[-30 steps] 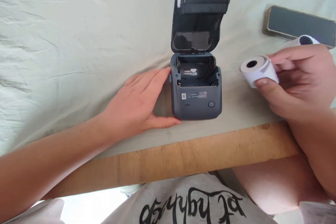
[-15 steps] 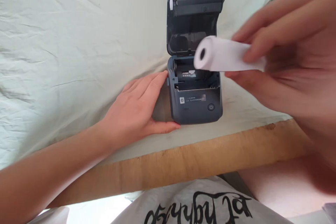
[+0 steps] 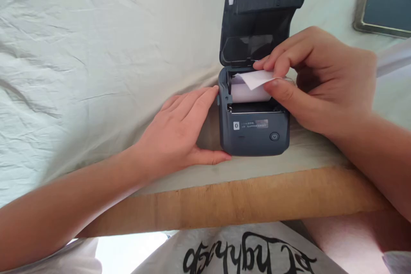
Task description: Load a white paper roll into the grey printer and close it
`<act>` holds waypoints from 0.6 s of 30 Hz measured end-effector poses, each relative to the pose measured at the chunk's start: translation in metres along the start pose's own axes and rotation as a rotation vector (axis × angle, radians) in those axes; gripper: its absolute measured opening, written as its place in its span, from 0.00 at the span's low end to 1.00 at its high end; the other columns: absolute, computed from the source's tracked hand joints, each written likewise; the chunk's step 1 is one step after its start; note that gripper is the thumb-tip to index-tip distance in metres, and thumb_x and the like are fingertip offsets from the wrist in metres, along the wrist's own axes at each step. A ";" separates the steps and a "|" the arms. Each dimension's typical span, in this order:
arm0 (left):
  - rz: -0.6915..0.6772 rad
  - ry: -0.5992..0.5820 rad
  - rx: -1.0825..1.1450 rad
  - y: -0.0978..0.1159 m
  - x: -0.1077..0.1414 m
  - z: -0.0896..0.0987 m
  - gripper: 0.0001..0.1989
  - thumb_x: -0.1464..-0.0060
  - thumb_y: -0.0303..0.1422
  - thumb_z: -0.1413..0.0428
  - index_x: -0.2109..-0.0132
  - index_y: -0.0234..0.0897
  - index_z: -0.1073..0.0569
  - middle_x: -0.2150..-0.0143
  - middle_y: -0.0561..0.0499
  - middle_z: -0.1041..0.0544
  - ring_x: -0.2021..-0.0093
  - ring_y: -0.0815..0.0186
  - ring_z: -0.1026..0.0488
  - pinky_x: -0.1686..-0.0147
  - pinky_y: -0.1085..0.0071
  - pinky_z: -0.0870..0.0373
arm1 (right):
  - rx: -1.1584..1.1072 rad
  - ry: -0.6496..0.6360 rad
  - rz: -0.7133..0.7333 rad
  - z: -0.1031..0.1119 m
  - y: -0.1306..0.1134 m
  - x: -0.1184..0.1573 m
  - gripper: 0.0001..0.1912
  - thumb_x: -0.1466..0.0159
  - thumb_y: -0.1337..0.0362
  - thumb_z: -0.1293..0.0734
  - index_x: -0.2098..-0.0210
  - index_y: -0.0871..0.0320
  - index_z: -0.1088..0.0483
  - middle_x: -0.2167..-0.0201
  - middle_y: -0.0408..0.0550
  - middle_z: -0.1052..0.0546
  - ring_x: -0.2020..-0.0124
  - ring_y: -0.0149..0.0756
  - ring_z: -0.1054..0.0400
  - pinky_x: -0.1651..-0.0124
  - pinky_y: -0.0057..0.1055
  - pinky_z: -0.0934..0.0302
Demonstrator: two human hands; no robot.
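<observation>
The left hand (image 3: 180, 130) spreads wide against the printer (image 3: 252, 141), likely to keep it still, while the right hand (image 3: 334, 79) pinches the paper (image 3: 255, 79).

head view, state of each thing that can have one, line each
Lid: raised open
Printer: compartment uncovered
Paper roll: inside the compartment
Loose paper end: lifted off the roll
Left hand: spread, touching the printer's side
Right hand: pinching the loose paper end
Phone: screen dark, partly out of frame
</observation>
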State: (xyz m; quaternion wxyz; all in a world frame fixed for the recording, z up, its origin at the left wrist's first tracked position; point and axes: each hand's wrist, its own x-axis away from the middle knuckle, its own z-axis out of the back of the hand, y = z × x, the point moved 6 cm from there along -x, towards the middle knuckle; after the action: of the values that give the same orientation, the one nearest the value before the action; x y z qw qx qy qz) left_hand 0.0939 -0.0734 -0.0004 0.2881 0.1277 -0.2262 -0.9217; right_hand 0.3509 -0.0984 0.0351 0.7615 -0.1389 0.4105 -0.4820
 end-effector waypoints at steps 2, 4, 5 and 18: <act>-0.041 0.025 0.021 0.000 0.000 0.000 0.56 0.29 0.72 0.33 0.11 0.45 0.36 0.14 0.37 0.24 0.17 0.34 0.22 0.17 0.40 0.21 | -0.062 -0.036 0.030 0.001 0.000 0.002 0.06 0.18 0.65 0.25 0.54 0.50 0.22 0.49 0.44 0.13 0.43 0.37 0.14 0.35 0.43 0.17; -0.073 0.044 0.015 0.000 0.001 -0.001 0.56 0.27 0.73 0.36 0.10 0.44 0.38 0.14 0.37 0.23 0.17 0.35 0.21 0.19 0.39 0.19 | -0.125 -0.091 0.060 0.002 -0.001 0.005 0.05 0.18 0.64 0.24 0.53 0.49 0.20 0.45 0.44 0.15 0.40 0.38 0.15 0.33 0.43 0.17; -0.086 0.055 0.010 0.001 0.001 -0.001 0.56 0.26 0.74 0.39 0.10 0.44 0.40 0.15 0.37 0.22 0.18 0.35 0.21 0.20 0.39 0.18 | -0.155 -0.131 0.082 0.002 -0.002 0.006 0.04 0.18 0.63 0.24 0.53 0.48 0.20 0.44 0.44 0.16 0.40 0.38 0.16 0.34 0.43 0.17; -0.296 0.114 -0.027 0.010 0.002 0.003 0.24 0.15 0.55 0.39 0.20 0.63 0.25 0.12 0.40 0.29 0.20 0.34 0.19 0.30 0.32 0.13 | -0.051 0.143 0.025 0.009 0.003 0.006 0.10 0.15 0.51 0.31 0.45 0.48 0.22 0.43 0.52 0.22 0.32 0.49 0.23 0.31 0.51 0.22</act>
State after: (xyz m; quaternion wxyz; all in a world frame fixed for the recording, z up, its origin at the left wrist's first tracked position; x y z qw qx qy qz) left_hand 0.0959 -0.0810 0.0072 0.1634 0.2079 -0.1757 -0.9483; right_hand 0.3606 -0.1034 0.0361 0.7323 -0.1184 0.4778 -0.4705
